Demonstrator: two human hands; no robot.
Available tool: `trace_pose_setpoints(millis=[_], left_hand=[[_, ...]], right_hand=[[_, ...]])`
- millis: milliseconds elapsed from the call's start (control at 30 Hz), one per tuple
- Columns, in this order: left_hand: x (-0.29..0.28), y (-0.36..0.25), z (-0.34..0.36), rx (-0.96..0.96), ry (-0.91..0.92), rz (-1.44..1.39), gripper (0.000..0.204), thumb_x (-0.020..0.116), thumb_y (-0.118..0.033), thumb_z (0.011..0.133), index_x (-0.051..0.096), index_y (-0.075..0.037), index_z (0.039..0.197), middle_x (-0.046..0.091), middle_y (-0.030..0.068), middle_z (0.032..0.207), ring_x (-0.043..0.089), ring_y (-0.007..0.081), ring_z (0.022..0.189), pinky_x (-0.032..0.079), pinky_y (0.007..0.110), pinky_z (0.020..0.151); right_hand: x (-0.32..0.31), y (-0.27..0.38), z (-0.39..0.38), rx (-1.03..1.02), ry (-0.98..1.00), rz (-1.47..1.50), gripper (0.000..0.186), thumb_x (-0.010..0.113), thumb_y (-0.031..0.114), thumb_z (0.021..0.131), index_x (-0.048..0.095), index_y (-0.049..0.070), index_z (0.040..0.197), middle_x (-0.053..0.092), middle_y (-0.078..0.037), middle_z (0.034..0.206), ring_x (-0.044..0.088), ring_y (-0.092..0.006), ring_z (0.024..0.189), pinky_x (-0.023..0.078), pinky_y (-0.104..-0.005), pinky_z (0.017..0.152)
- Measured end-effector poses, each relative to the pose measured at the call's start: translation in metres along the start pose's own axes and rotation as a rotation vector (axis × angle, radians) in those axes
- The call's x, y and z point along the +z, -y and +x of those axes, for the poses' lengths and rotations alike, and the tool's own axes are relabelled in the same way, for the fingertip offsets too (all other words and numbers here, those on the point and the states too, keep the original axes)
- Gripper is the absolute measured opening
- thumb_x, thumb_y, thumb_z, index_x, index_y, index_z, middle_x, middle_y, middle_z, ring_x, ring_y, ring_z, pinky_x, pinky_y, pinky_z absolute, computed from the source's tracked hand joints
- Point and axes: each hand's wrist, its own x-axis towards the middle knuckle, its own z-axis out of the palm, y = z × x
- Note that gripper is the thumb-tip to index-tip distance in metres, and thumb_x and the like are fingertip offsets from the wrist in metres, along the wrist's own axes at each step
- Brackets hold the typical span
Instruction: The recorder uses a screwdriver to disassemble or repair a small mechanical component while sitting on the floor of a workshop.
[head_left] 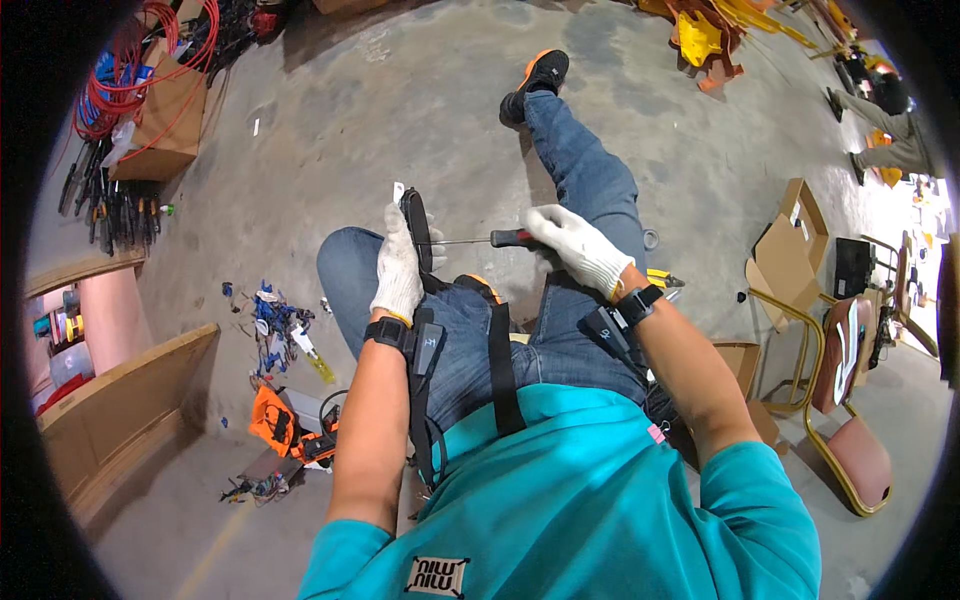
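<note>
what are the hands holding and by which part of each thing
The right hand holds a screwdriver by its red-and-black handle; the left hand grips a long black object around its middle.

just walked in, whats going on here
Someone in a teal shirt is holding a screwdriver up to a black part. The gloved right grip holds the handle; the gloved left grip holds the part. Whether the tip touches it is unclear. An open cardboard box lies to the right.

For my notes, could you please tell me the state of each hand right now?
Left hand: closed, holding the black part.
Right hand: closed, holding the screwdriver.
</note>
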Motion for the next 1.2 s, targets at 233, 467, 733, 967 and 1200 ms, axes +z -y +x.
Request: trace_pose_setpoints(millis=[233, 467, 733, 967, 1200], left_hand=[[-0.006, 0.005, 0.004, 0.003, -0.012, -0.025, 0.081, 0.032, -0.078, 0.102, 0.067, -0.007, 0.117, 0.069, 0.0082, 0.086, 0.069, 0.0228, 0.072, 0.061, 0.039, 0.063], [-0.005, 0.007, 0.006, -0.002, 0.001, -0.058, 0.081, 0.034, -0.081, 0.1, 0.066, -0.008, 0.112, 0.07, 0.0082, 0.082, 0.068, 0.0217, 0.065, 0.06, 0.036, 0.061], [-0.006, 0.003, 0.002, 0.03, -0.062, -0.011, 0.086, 0.031, -0.085, 0.098, 0.07, -0.009, 0.111, 0.071, 0.0065, 0.082, 0.068, 0.0172, 0.07, 0.053, 0.033, 0.064], [-0.003, 0.014, -0.005, 0.019, -0.015, 0.008, 0.095, 0.028, -0.088, 0.095, 0.072, -0.006, 0.112, 0.075, 0.0074, 0.087, 0.07, 0.0174, 0.077, 0.054, 0.034, 0.071], [-0.011, 0.021, 0.003, -0.01, -0.049, 0.024, 0.095, 0.031, -0.089, 0.095, 0.07, -0.005, 0.116, 0.076, 0.0093, 0.092, 0.072, 0.0194, 0.078, 0.058, 0.035, 0.073]], right_hand=[[0.001, 0.005, -0.002, 0.184, 0.05, -0.043, 0.051, 0.048, 0.05, 0.104, 0.067, 0.004, 0.09, 0.056, -0.001, 0.068, 0.053, -0.0115, 0.059, 0.042, -0.0297, 0.054], [-0.002, -0.015, 0.002, -0.001, 0.068, 0.175, 0.05, 0.065, 0.036, 0.1, 0.06, -0.003, 0.131, 0.067, -0.009, 0.108, 0.064, -0.0143, 0.094, 0.051, -0.0288, 0.087], [-0.002, 0.019, -0.007, 0.129, 0.113, -0.063, 0.063, 0.045, 0.06, 0.107, 0.066, 0.002, 0.112, 0.061, -0.004, 0.083, 0.056, -0.0127, 0.068, 0.046, -0.03, 0.062], [-0.009, -0.027, 0.006, 0.029, 0.078, 0.301, 0.056, 0.076, 0.015, 0.092, 0.054, -0.001, 0.14, 0.062, -0.008, 0.113, 0.063, -0.0178, 0.096, 0.055, -0.0331, 0.086], [-0.004, -0.003, 0.0, 0.171, 0.042, -0.061, 0.051, 0.052, 0.052, 0.107, 0.07, 0.005, 0.113, 0.063, 0.001, 0.081, 0.056, -0.0099, 0.067, 0.043, -0.0271, 0.056]])
